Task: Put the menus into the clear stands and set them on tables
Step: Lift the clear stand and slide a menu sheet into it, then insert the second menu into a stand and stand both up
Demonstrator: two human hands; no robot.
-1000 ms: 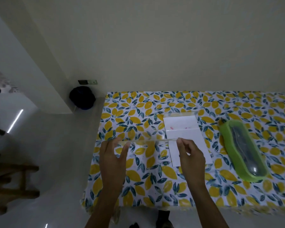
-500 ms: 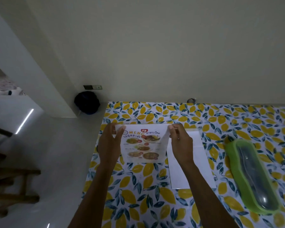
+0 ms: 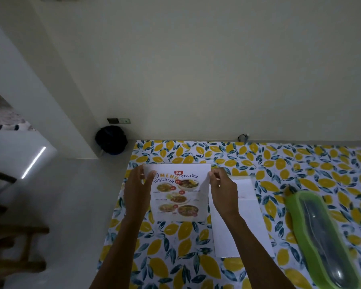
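A printed menu [image 3: 178, 193] with food pictures, inside a clear stand, stands tilted toward me near the left edge of the table [image 3: 258, 159]. My left hand [image 3: 137, 192] grips its upper left corner. My right hand [image 3: 223, 190] pinches its upper right corner. To the right of it, white sheets [image 3: 244, 222] lie face down on the lemon-print cloth, partly under my right forearm. The clear stand's edges are hard to make out.
A green tray with a clear lid [image 3: 323, 236] lies at the right of the table. A dark bag [image 3: 111, 139] sits on the floor by the wall. Wooden furniture [image 3: 6, 236] stands at the far left. The wall runs along the table's back edge.
One second ago the stand lay nearly flat and edge-on between my hands. Since then it was raised upright with the menu facing me, and the view has tilted up a little.
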